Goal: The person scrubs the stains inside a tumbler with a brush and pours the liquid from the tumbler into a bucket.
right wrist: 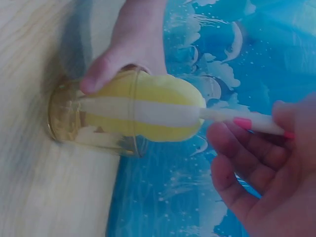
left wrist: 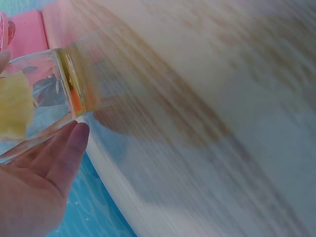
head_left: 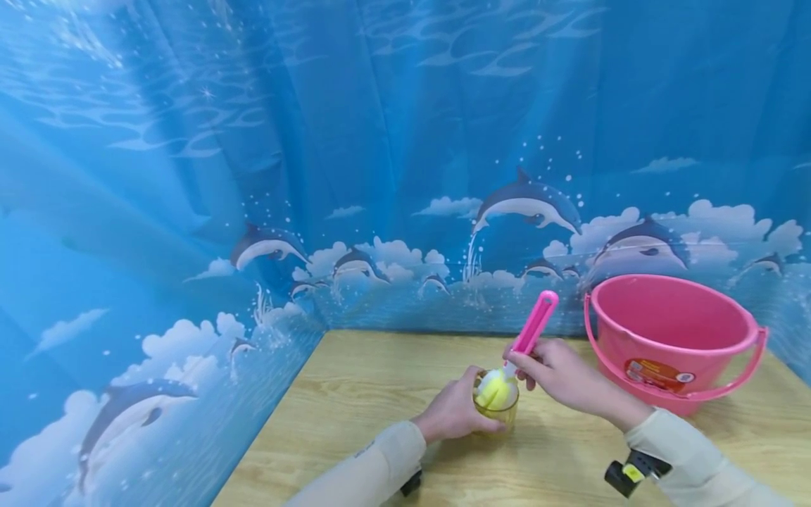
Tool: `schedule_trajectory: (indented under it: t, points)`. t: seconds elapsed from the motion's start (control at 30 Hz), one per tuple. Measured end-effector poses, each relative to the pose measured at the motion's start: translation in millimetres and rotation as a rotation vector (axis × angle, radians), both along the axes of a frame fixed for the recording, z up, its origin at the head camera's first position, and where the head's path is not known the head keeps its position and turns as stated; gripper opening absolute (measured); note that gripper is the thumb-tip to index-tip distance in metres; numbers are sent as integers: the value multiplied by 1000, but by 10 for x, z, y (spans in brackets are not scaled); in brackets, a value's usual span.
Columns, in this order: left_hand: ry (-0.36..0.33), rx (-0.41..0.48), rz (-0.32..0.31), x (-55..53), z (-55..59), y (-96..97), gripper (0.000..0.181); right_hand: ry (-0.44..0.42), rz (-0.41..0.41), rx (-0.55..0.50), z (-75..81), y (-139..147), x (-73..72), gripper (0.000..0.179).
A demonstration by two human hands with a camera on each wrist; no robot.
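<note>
A clear amber-tinted glass (right wrist: 66,118) is upright at the table, its base on or very close to the wood. My left hand (head_left: 451,410) grips it round the side, thumb toward me in the head view. A sponge bottle brush (head_left: 536,321) with a pink handle slants up out of the glass. Its yellow and white sponge head (right wrist: 170,106) is partly inside the glass, with the top part above the rim. My right hand (head_left: 566,374) holds the brush low on the handle, near the white neck, between thumb and fingers.
A large pink bucket (head_left: 671,366) with its handle hanging down stands at the right, beyond my right forearm. The wood-grain table (head_left: 355,373) ends at a blue dolphin-print curtain (head_left: 393,141) behind and to the left.
</note>
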State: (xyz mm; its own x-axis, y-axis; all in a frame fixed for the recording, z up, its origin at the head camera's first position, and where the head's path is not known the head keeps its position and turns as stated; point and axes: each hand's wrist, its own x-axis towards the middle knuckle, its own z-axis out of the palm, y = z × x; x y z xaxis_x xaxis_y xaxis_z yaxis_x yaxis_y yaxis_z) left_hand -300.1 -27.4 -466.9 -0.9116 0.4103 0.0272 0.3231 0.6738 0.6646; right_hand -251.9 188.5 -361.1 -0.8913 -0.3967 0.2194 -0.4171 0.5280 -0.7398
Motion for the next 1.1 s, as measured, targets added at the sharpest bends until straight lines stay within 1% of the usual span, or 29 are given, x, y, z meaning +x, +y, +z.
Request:
schedule_trajectory:
  t: [0.13,0.23,0.47,0.67,0.8,0.9,1.0,1.1]
  points:
    - [2,2,-4,-16,-9,2,91,-11,47,13,49,14,-48,33]
    - [4,16,-9,-18,-15,-4,90,-4,52,26,57,-18,-68,32]
    - [-5,71,-32,1,-10,0,80,62,-7,69,-35,-87,-55,27]
    - [-27,65,-21,-1,-8,-3,80,147,-32,102,-98,-95,-5,22]
    - [-42,49,-8,-7,-5,-1,84,229,-48,160,-79,-114,42,16]
    - [-50,32,4,-11,0,3,88,271,-63,200,-41,-132,73,13]
    - [-56,23,11,-15,3,1,89,286,-75,225,-4,-150,91,13]
    - [-58,16,13,-17,9,5,89,277,-90,244,23,-164,102,14]
